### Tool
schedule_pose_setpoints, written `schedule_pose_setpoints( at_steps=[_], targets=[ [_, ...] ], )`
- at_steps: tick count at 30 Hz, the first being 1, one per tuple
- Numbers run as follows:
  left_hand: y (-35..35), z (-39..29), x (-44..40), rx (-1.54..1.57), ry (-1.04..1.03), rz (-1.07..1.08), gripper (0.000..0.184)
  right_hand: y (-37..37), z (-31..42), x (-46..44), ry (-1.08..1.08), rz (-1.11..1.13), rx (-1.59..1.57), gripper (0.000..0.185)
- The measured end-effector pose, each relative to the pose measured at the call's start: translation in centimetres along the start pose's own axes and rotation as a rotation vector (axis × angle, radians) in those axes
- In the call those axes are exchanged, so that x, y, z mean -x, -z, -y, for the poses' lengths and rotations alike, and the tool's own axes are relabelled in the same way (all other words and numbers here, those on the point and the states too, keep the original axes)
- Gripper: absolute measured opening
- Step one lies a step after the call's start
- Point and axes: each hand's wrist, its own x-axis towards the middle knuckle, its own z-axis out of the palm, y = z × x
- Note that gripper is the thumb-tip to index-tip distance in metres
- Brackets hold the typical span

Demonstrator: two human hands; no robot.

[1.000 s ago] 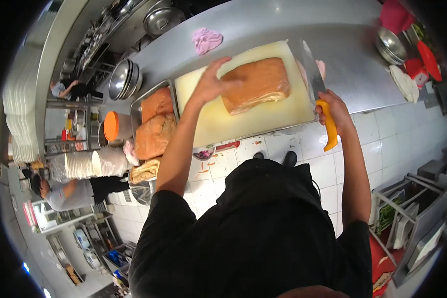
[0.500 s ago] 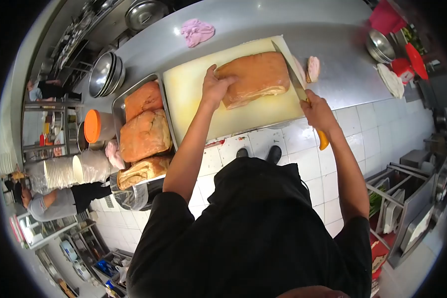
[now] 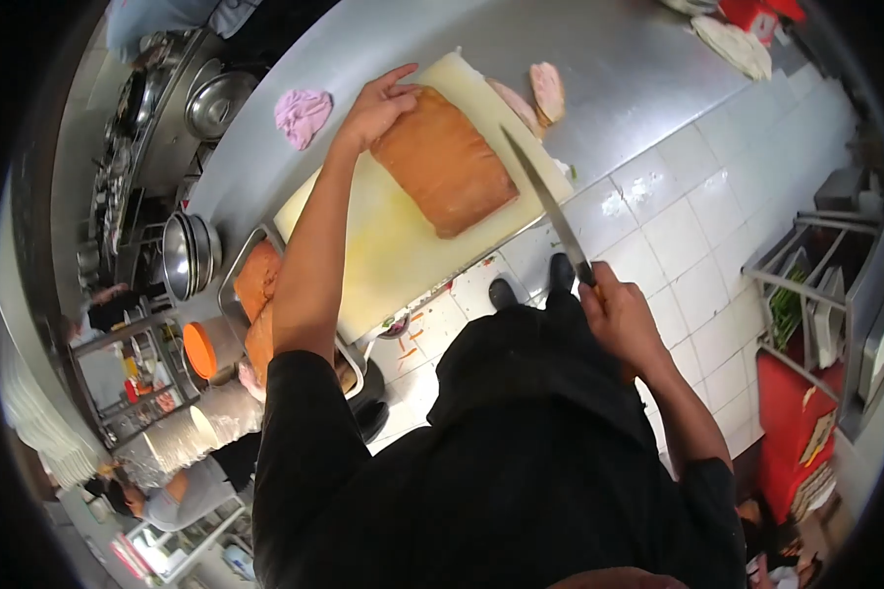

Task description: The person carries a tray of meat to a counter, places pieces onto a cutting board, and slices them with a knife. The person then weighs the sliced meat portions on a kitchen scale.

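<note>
A brown-skinned slab of pork belly lies on the pale cutting board, its skin side up. My left hand grips its far left corner, with some fingers stretched past the edge. In my right hand is the handle of a long knife. The blade points up and left, just right of the slab and apart from it. Beyond the board's right edge lie cut pieces of pork belly. More slabs sit in a metal tray at the left, partly hidden by my left arm.
A pink cloth lies on the steel counter, and a white cloth at its far right. Left of the tray are stacked metal bowls and an orange-lidded tub. A co-worker is at the lower left.
The slab has turned roughly a quarter turn clockwise on the board, my left hand at its corner. My right hand has drawn the knife away from the slab, toward me. The camera view has rotated.
</note>
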Motion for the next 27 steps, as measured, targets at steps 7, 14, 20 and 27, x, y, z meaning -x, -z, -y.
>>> schedule_pose_setpoints(
  at_steps=[7, 14, 20, 27],
  targets=[
    [-4.1, -1.1, 5.5, -0.704, -0.270, -0.567, 0.040, 0.5, -1.4, -1.9, 0.070, -0.021, -0.003, 0.021],
    [-9.3, 0.0, 10.7, -0.771, -0.132, -0.714, 0.041, 1.3, -2.0, -3.9, 0.142, 0.006, 0.014, 0.022],
    [-6.0, -3.0, 8.0, -0.811, -0.288, -0.419, 0.046, 1.9, -2.2, -4.5, 0.107, 0.049, -0.091, 0.028],
    [-5.6, -9.0, 10.3, -1.615, -0.473, 0.524, 0.098, 4.0, -2.6, -4.5, -0.051, 0.175, -0.072, 0.033]
  ],
)
